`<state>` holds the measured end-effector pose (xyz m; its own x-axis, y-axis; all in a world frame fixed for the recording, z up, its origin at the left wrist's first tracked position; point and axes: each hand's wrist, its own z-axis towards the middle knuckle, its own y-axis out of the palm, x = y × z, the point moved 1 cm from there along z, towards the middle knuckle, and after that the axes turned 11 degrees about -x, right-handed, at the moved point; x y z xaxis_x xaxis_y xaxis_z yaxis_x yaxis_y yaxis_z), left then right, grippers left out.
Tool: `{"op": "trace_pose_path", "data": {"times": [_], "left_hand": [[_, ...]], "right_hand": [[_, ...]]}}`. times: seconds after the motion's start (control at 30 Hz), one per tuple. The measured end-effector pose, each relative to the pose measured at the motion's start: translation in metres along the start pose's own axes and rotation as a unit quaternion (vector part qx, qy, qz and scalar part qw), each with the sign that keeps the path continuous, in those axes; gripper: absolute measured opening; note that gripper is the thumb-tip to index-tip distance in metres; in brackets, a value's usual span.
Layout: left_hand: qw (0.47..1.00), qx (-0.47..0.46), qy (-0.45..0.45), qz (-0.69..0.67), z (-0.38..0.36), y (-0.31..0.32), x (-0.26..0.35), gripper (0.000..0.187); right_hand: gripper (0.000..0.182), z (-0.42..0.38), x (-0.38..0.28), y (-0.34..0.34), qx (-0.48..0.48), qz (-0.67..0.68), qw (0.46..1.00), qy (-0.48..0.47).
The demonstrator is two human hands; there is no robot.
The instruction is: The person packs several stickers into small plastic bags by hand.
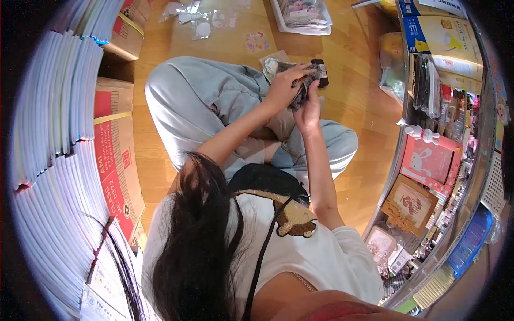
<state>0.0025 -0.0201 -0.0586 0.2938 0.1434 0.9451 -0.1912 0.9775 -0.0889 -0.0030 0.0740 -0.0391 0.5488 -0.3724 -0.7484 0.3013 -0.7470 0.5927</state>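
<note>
White tray (pixel 306 32) cut off at top | grey bundle (pixel 301 98) partly hidden by fingers (pixel 301 71)

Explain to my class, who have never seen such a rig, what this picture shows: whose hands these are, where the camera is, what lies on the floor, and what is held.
There is no machine here. A person sits cross-legged on a light-brown wooden-looking floor, wearing a camera on the head. This single picture looks down from it, so the person's lap and bare hands appear.

The left hand and right hand together hold a dark grey, fuzzy-looking bundle; what exactly it is, I cannot tell.

Beyond the knees lie small clear plastic packets and a white plastic tray of packaged items. Tall stacks of thin, pale sheets or booklets stand to the left.
</note>
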Motion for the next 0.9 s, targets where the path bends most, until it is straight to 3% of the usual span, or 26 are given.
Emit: {"op": "trace_pose_path", "data": {"times": [0.17, 0.37, 0.47, 0.5, 0.63, 0.73, 0.8, 0.9], "left_hand": [[0.999, 0.01, -0.048, 0.007, -0.01, 0.007, -0.01, 0.035], [0.998, 0.022, -0.035, 0.036, -0.017, 0.01, -0.014, 0.035], [0.993, -0.02, -0.096, 0.064, -0.023, -0.01, -0.032, 0.031], [0.991, 0.022, -0.104, 0.076, -0.02, -0.013, -0.031, 0.027], [0.979, 0.132, -0.107, 0.109, 0.0, -0.045, -0.006, 0.026], [0.97, 0.186, -0.125, 0.097, -0.001, -0.083, -0.008, 0.027], [0.973, 0.178, -0.124, 0.078, -0.008, -0.103, 0.005, 0.029], [0.977, 0.163, -0.135, 0.035, -0.013, -0.119, 0.01, 0.03]], "right_hand": [[0.047, 0.008, 0.017, -0.017, 0.06, -0.036, 0.996, -0.063], [0.045, 0.006, 0.016, -0.032, 0.04, -0.066, 0.989, -0.13], [0.045, -0.009, -0.021, 0.003, -0.014, -0.034, 0.99, -0.133], [0.043, -0.007, -0.028, 0.002, -0.049, -0.037, 0.989, -0.138], [0.035, 0.011, -0.038, -0.011, 0.03, -0.114, 0.981, -0.152], [0.034, 0.028, -0.021, -0.049, 0.089, -0.265, 0.958, -0.058], [0.045, 0.038, 0.0, -0.085, 0.091, -0.468, 0.877, -0.063], [0.059, 0.029, -0.019, -0.073, 0.113, -0.717, 0.686, -0.048]]}}
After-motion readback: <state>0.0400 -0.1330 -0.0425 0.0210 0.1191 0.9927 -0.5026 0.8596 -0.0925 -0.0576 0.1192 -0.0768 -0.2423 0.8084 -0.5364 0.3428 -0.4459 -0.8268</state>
